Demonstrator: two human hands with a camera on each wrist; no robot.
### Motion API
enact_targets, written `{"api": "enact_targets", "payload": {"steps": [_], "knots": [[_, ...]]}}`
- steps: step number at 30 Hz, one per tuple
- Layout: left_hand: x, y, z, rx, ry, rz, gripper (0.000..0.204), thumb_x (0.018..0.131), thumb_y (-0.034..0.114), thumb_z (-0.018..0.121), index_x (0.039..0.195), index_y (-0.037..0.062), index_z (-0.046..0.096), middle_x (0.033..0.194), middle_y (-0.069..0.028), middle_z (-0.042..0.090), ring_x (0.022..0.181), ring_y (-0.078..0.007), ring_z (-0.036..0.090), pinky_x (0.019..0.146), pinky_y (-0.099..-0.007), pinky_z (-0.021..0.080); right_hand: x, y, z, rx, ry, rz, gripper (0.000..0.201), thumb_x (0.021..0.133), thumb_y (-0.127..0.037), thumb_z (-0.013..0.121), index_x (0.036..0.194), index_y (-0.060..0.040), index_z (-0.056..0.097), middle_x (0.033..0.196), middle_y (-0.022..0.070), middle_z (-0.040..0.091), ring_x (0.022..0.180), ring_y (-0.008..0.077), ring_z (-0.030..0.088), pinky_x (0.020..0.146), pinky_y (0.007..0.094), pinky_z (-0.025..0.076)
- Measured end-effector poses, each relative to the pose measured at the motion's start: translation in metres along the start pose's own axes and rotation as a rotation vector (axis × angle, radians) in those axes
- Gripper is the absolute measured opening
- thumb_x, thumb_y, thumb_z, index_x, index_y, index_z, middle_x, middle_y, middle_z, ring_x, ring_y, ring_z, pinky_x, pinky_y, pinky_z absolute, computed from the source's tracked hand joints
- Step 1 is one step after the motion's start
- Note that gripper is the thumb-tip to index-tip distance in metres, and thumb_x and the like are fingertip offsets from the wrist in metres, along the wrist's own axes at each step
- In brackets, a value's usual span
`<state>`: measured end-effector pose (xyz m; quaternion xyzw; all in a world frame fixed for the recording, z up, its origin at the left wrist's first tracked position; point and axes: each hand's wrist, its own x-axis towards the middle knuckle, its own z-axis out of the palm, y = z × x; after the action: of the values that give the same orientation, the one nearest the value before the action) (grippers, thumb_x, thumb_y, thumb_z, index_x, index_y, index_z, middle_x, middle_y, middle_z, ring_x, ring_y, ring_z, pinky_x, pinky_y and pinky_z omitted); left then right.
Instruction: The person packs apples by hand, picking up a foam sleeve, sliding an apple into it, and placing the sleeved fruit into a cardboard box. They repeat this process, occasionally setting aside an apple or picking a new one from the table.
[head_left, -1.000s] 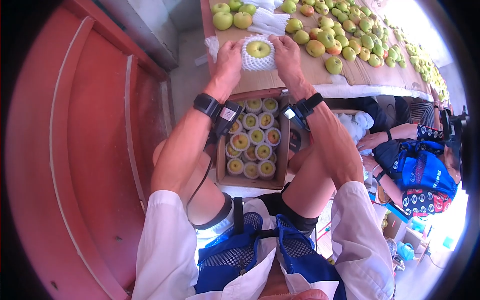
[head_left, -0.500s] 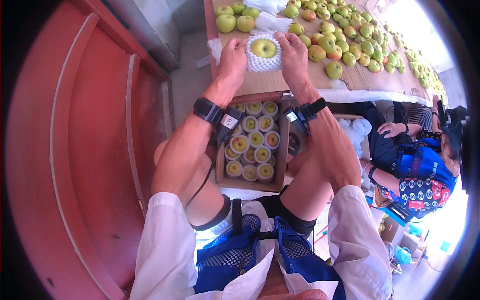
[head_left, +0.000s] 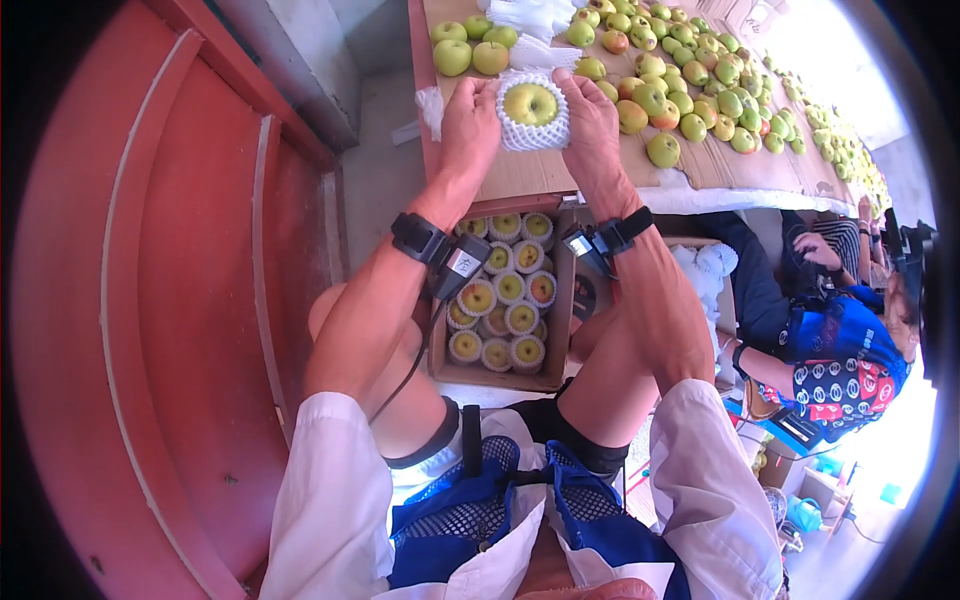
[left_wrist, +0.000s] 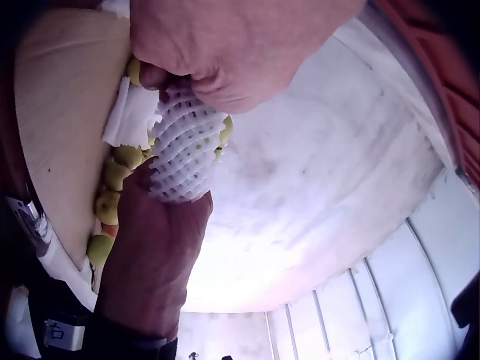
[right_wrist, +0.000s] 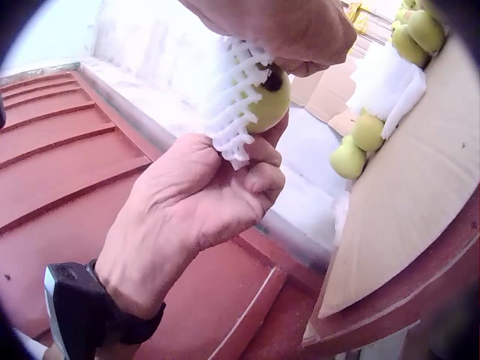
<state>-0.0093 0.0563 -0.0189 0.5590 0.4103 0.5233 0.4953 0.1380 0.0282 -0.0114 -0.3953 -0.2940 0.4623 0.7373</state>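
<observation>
Between my two hands is a green-yellow apple (head_left: 530, 105) in a white foam net (head_left: 534, 138), raised over the table's near edge. My left hand (head_left: 472, 125) pinches the net on the left side. From the right, my right hand (head_left: 592, 128) grips the net with thumb and fingers. The apple's top shows through the net's open end in the head view. In the right wrist view the bare apple end (right_wrist: 271, 105) with a dark hollow sticks out of the net (right_wrist: 238, 97). Left fingers (right_wrist: 259, 176) curl under it.
Below my hands stands a cardboard box (head_left: 562, 330) with several netted apples (head_left: 510, 288). Loose apples (head_left: 690, 90) cover the cardboard-topped table (head_left: 700, 170), beside a stack of foam nets (head_left: 540, 52). Red panels (head_left: 190, 300) line the left. Another person (head_left: 840, 330) sits at right by a second box (head_left: 727, 300).
My hands and the netted apple have shifted slightly right and down in the head view. Both hands keep hold of the net. The other person's arm has moved away from the second box.
</observation>
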Motion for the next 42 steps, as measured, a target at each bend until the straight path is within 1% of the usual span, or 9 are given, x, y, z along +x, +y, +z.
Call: {"api": "enact_targets", "payload": {"steps": [4,7,10,16,19,22,28,31,42], "knots": [[-0.001,0.0,0.001,-0.119,-0.01,-0.088,0.029,0.105,0.027,0.053,0.103,-0.0013,0.06,0.09,-0.0074,0.066,0.081,-0.0129,0.06,0.071,-0.0287,0.049,0.002,-0.001,0.0,-0.065,-0.007,-0.071,0.02,0.096,-0.018,0.071,0.099,0.0017,0.067,0.087,0.001,0.068,0.074,0.007,0.062,0.065,0.0219,0.05],[-0.003,0.003,0.0,-0.264,-0.035,-0.217,0.031,0.105,0.028,0.052,0.104,-0.001,0.06,0.087,-0.0062,0.064,0.076,-0.0114,0.06,0.063,-0.0274,0.049,-0.002,-0.011,0.015,-0.223,-0.003,-0.256,0.021,0.094,-0.018,0.072,0.098,0.0022,0.068,0.086,0.0001,0.067,0.074,0.0055,0.06,0.065,0.0211,0.048],[-0.008,0.011,-0.003,-0.373,-0.077,-0.231,0.031,0.106,0.03,0.05,0.105,0.0008,0.06,0.082,-0.0035,0.061,0.068,-0.0088,0.056,0.054,-0.026,0.045,0.003,-0.007,0.012,-0.222,0.0,-0.23,0.024,0.093,-0.02,0.073,0.099,0.0029,0.068,0.085,-0.0002,0.067,0.073,0.005,0.058,0.064,0.0213,0.048],[-0.009,0.015,-0.012,-0.392,-0.191,-0.302,0.031,0.107,0.037,0.049,0.115,0.0105,0.063,0.095,0.0038,0.062,0.078,-0.0055,0.053,0.06,-0.0253,0.038,0.005,-0.009,0.009,-0.225,-0.011,-0.126,0.026,0.093,-0.022,0.074,0.099,0.0038,0.069,0.085,0.0005,0.067,0.073,0.0058,0.059,0.064,0.022,0.049],[-0.011,0.025,-0.018,-0.452,-0.351,-0.265,0.034,0.102,0.042,0.057,0.117,0.0118,0.063,0.099,0.0049,0.063,0.079,-0.005,0.052,0.06,-0.0242,0.035,0.006,-0.011,0.01,-0.252,0.001,-0.144,0.029,0.092,-0.023,0.075,0.1,0.004,0.069,0.086,0.0014,0.068,0.074,0.0064,0.06,0.065,0.0223,0.049],[-0.009,0.019,-0.018,-0.253,-0.344,-0.24,0.043,0.095,0.044,0.067,0.122,0.0111,0.062,0.102,0.0053,0.063,0.082,-0.004,0.052,0.064,-0.023,0.035,0.008,-0.009,0.007,-0.257,-0.013,-0.157,0.03,0.092,-0.024,0.075,0.101,0.0044,0.069,0.086,0.002,0.068,0.075,0.007,0.061,0.066,0.0223,0.05],[-0.011,0.023,-0.021,-0.164,-0.296,-0.199,0.055,0.09,0.043,0.074,0.129,0.0069,0.06,0.116,-0.0002,0.065,0.1,-0.0082,0.057,0.079,-0.0255,0.042,0.009,-0.009,0.007,-0.294,-0.031,-0.202,0.033,0.093,-0.026,0.074,0.102,0.0049,0.069,0.086,0.002,0.068,0.075,0.0069,0.061,0.066,0.0222,0.05],[-0.013,0.029,-0.018,-0.311,-0.319,-0.175,0.069,0.084,0.038,0.081,0.129,-0.0052,0.051,0.118,-0.0122,0.063,0.105,-0.0189,0.062,0.083,-0.03,0.051,0.007,-0.011,0.008,-0.3,-0.041,-0.214,0.033,0.092,-0.026,0.074,0.102,0.0048,0.069,0.087,0.0019,0.068,0.075,0.0067,0.06,0.066,0.0219,0.049],[-0.012,0.036,-0.02,-0.566,-0.458,-0.274,0.048,0.094,0.03,0.072,0.125,-0.0053,0.06,0.121,-0.0107,0.065,0.11,-0.019,0.064,0.095,-0.0365,0.053,0.004,-0.018,0.009,-0.06,-0.145,-0.04,0.025,0.095,-0.024,0.072,0.101,0.0002,0.068,0.087,0.0008,0.069,0.076,0.0064,0.064,0.066,0.0216,0.052]]}}
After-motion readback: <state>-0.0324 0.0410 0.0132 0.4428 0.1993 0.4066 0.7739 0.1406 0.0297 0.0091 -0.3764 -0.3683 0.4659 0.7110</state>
